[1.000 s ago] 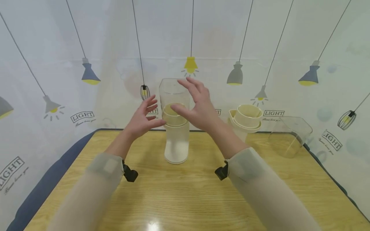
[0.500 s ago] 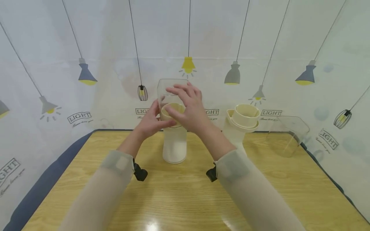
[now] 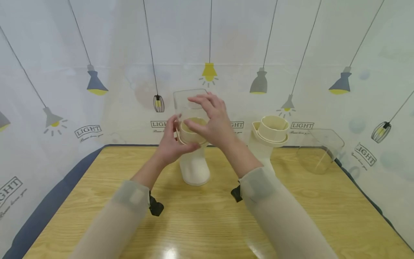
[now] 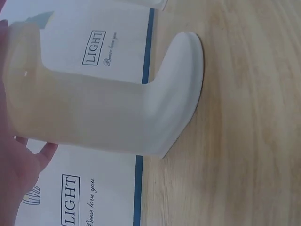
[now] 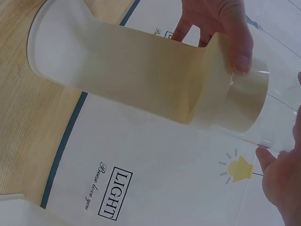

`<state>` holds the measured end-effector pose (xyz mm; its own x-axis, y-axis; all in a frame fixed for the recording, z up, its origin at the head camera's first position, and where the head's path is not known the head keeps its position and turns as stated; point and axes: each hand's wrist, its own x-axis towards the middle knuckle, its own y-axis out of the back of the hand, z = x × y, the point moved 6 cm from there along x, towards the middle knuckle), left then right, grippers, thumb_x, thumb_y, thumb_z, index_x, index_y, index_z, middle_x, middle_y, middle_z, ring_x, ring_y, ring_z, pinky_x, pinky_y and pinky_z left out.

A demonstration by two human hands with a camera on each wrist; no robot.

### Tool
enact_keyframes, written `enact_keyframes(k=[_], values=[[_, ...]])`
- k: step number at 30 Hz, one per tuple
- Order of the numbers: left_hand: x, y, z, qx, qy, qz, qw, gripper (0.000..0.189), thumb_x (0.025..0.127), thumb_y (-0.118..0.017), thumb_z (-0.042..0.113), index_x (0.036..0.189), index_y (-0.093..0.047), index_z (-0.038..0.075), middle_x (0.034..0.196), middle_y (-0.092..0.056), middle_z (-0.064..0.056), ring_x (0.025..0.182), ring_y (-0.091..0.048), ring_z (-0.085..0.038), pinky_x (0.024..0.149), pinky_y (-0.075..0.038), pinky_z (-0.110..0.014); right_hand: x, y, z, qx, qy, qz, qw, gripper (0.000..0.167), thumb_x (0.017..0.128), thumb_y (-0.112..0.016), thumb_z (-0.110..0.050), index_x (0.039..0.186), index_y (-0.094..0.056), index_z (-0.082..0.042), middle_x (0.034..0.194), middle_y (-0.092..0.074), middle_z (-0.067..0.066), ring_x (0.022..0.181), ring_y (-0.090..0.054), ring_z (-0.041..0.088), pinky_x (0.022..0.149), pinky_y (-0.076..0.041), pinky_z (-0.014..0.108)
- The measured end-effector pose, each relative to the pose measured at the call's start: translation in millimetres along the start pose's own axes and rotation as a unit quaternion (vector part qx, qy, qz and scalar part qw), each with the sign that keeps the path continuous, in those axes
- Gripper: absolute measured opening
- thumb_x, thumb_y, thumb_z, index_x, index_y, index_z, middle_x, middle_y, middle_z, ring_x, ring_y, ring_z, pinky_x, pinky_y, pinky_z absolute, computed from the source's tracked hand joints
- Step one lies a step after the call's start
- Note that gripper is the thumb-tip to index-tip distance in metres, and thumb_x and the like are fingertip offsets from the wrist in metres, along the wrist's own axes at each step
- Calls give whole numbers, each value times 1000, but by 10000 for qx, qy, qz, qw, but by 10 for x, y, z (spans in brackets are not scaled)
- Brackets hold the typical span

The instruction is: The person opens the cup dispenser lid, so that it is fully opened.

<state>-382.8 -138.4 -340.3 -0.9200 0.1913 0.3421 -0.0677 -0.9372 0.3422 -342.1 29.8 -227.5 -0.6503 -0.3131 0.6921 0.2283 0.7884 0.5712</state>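
A cream stand (image 3: 195,169) with a boot-like foot and a round collar (image 3: 194,135) at its top is tilted slightly. In the left wrist view the stand (image 4: 94,110) lies across the picture. Over the collar sits a clear plastic container (image 3: 185,102). My left hand (image 3: 169,145) grips the stand's head, its thumb on the near side and fingers behind. My right hand (image 3: 215,124) holds the clear container from the right, thumb in front. In the right wrist view, the container (image 5: 280,110) shows between both hands. Whether the foot fully touches the table cannot be told.
A second cream stand (image 3: 273,131) with a similar collar stands to the right, partly behind my right arm. Another clear container (image 3: 320,151) sits at the back right. The wooden table (image 3: 200,223) ends at a lamp-printed curtain (image 3: 129,90).
My left hand has moved right and taken hold of the stand's head. My right hand has come in onto the clear container. The stand, upright before, now leans.
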Motion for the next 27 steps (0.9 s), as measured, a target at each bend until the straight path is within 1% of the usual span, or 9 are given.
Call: enact_keyframes(k=[2,6,9,13,16,21,24,27], values=[[-38,-15,9,82,-19,138,9999,119,74,-99,36,164,-21,31,154,-41,-10,133,-48,-29,108,-51,-53,2,12,9,42,-41,-4,10000,60,88,-88,-28,143,-64,-19,150,-56,7,157,-33,35,131,-26,56],[-98,-40,37,304,-95,465,9984,119,71,-100,40,161,-24,28,155,-38,-10,136,-47,-27,114,-47,-55,9,22,34,209,-188,-67,9996,59,88,-89,-29,141,-66,-19,151,-55,7,156,-34,31,131,-30,54],[-135,-59,54,528,-125,751,9957,119,69,-100,45,160,-26,26,155,-38,-11,139,-44,-27,118,-42,-57,10,28,55,369,-285,-112,9989,59,88,-88,-28,141,-65,-19,154,-53,6,158,-33,29,131,-31,53],[-185,-86,80,746,-82,1073,9914,120,67,-100,48,159,-28,24,153,-40,-14,138,-45,-29,118,-43,-55,14,36,72,597,-320,-158,9976,58,88,-88,-27,141,-65,-18,155,-51,6,159,-33,29,130,-33,50],[-212,-99,96,874,-72,1238,9884,121,66,-100,49,159,-29,22,151,-41,-15,136,-46,-29,116,-45,-54,21,33,91,758,-327,-176,9964,57,88,-88,-25,139,-65,-17,156,-51,6,159,-34,29,129,-35,47],[-255,-107,120,1002,-13,1425,9847,124,63,-102,51,159,-30,21,149,-43,-14,133,-46,-28,115,-45,-51,27,28,124,948,-382,-126,9947,53,88,-88,-25,136,-67,-19,154,-53,3,160,-35,26,130,-34,47],[-284,-105,137,964,66,1485,9842,124,62,-102,52,159,-31,21,148,-43,-13,133,-45,-27,115,-45,-50,29,37,116,974,-309,-53,9947,51,87,-89,-24,134,-69,-18,152,-56,2,156,-40,22,129,-35,47],[-319,-100,154,856,82,1538,9843,125,62,-103,51,159,-32,19,148,-42,-14,134,-45,-27,115,-45,-49,35,48,101,876,-207,17,9959,50,86,-89,-25,131,-71,-18,151,-59,3,150,-45,20,128,-33,48]])
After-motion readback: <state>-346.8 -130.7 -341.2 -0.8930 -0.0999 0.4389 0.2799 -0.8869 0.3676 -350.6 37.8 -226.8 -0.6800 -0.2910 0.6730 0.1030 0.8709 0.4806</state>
